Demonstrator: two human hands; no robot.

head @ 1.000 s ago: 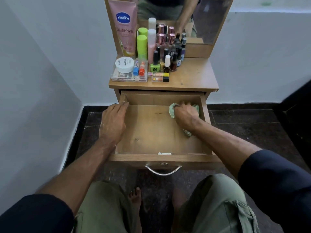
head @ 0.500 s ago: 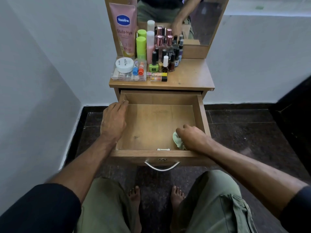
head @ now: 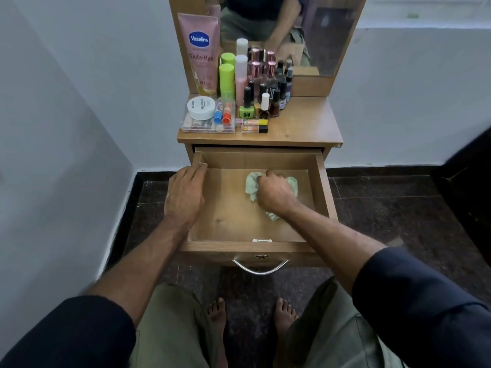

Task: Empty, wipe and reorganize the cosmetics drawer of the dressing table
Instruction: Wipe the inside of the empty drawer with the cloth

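The wooden drawer (head: 225, 216) of the dressing table stands pulled out and holds nothing but a cloth. My right hand (head: 275, 193) grips the crumpled pale green cloth (head: 251, 184) and presses it on the drawer floor near the back. My left hand (head: 184, 192) rests flat on the drawer's left wall, fingers straight. The cosmetics stand on the table top (head: 305, 128): a pink Vaseline tube (head: 199, 53), green bottles (head: 227, 75), several nail polish bottles (head: 265, 102), a white jar (head: 201, 107) on a clear organiser (head: 207, 126).
A mirror (head: 292, 30) rises behind the table top. White walls close in at the left and behind. Dark tiled floor lies on both sides, with my knees and bare feet below the drawer's metal handle (head: 260, 268). A dark object stands at the right edge.
My right hand moved with the cloth from the drawer's back right to its front right corner, then back to the middle of the back. My left hand stayed on the left wall.
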